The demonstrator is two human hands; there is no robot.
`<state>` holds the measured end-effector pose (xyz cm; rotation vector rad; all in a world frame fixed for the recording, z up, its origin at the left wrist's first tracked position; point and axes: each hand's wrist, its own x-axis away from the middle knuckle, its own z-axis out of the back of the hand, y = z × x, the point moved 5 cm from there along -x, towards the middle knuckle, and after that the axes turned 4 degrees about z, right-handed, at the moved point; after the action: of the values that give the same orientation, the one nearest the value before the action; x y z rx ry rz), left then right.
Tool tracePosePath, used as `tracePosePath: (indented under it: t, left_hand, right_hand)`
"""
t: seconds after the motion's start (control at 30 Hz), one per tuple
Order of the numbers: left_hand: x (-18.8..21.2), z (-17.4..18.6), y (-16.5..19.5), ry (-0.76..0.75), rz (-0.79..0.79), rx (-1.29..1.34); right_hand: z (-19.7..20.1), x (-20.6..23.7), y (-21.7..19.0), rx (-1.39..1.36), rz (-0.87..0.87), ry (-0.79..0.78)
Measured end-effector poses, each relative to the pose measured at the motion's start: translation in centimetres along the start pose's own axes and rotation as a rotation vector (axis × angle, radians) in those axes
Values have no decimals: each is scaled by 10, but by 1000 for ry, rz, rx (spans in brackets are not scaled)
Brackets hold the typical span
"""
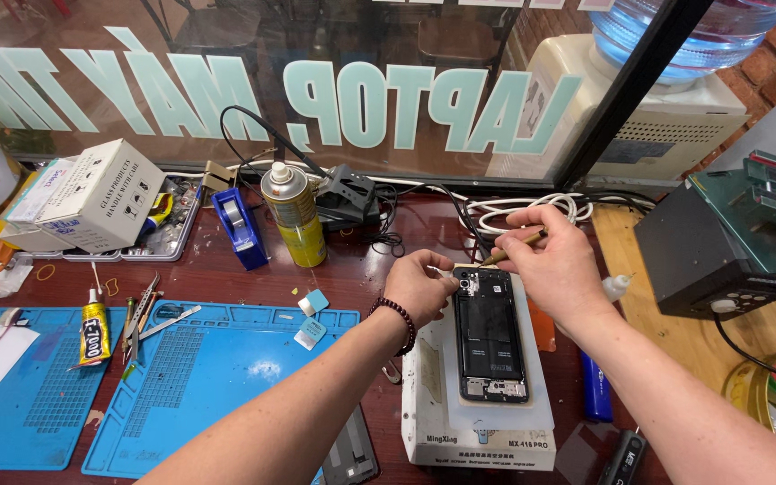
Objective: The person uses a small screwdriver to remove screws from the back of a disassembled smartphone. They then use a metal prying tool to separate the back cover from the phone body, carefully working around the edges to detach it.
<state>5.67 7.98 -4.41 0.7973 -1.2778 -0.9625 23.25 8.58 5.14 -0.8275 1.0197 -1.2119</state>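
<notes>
Here, an opened smartphone (491,334) lies back-up on a white heating pad (482,422) on a dark red bench. The left hand (421,286) pinches its fingers together at the phone's top corner. The right hand (557,260) is closed around a thin brown-handled tool (512,249), tip at the phone's top edge. Behind stand a yellow spray can (295,214), a blue tape dispenser (239,227), a white cardboard box (101,195) and pale lettering on the window (361,103). A blue work mat (199,382) lies left.

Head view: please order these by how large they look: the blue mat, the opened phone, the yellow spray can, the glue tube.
1. Blue mat, clearly the largest.
2. Opened phone.
3. Yellow spray can, somewhat smaller than the phone, though it stands farther from the camera.
4. Glue tube, the smallest.
</notes>
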Motion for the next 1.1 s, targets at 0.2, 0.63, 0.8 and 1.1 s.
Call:
tracePosePath:
  t: [0.2, 0.63, 0.8, 1.1]
  left_hand:
    - [2, 1, 2, 1, 8, -12]
    - [8, 4, 8, -14, 30, -18]
    - [3, 2, 5, -27, 6, -3]
    - [1, 3, 2, -22, 4, 0]
  right_hand:
    - [0, 2, 3, 20, -28, 38]
    - [19, 4, 10, -81, -202, 153]
    - [20, 13, 19, -101, -238, 138]
    - [21, 16, 22, -119, -232, 154]
